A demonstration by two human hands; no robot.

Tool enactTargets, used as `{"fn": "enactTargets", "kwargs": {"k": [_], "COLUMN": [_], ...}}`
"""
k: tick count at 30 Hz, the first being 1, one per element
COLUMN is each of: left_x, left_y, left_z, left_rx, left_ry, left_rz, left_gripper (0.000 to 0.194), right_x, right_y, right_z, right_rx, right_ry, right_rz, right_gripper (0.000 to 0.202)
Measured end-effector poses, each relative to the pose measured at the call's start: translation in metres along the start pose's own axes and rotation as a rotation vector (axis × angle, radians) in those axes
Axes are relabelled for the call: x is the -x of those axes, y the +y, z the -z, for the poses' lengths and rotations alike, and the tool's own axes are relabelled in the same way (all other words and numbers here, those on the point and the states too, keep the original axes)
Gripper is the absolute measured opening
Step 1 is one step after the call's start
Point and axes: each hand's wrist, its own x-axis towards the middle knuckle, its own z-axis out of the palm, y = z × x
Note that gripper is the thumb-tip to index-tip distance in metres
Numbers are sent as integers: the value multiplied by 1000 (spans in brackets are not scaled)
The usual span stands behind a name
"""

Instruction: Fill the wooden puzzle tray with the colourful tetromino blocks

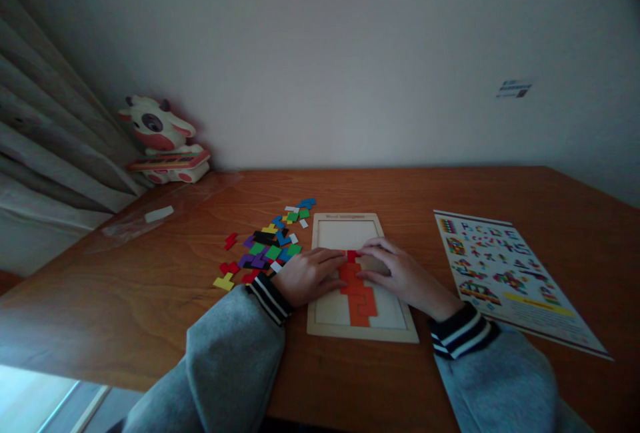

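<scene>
A wooden puzzle frame (363, 334) with a white inside lies on the table. Orange pieces (357, 296) are fitted together down its middle, and a red piece (352, 256) sits at their top end. My left hand (311, 276) rests over the frame's left side, its fingertips touching the left edge of the pieces. From the right, my right hand (397, 272) reaches in with its fingers apart, fingertips at the red piece and the upper orange ones. Neither hand has a piece lifted.
Left of the frame lies a loose pile of coloured pieces (257, 250). A printed pattern sheet (510, 273) is on the right of the wooden table (150, 313). A cow toy with a keyboard (165, 143) stands at the back left, near a curtain (45, 126) and clear plastic.
</scene>
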Motion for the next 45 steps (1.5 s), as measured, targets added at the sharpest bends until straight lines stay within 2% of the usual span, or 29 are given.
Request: {"fn": "enactTargets", "kwargs": {"k": [10, 17, 25, 32, 40, 45], "left_x": [4, 3, 2, 1, 0, 1], "left_y": [-5, -2, -1, -2, 0, -1], "left_z": [-8, -6, -6, -4, -1, -2], "left_rx": [58, -3, 5, 3, -48, -49], "left_ry": [39, 46, 37, 40, 54, 55], "left_rz": [14, -54, -28, -44, 76, 94], "left_gripper": [32, 26, 27, 27, 41, 44], "right_x": [1, 2, 1, 2, 2, 2], "right_y": [3, 2, 3, 5, 3, 0], "right_z": [0, 0, -1, -2, -3, -2], "right_rx": [-10, 10, -7, -45, -12, 17], "right_ry": [-13, -13, 9, -4, 0, 1], "right_rz": [12, 53, 29, 71, 93, 96], "right_gripper": [35, 24, 30, 21, 20, 21]}}
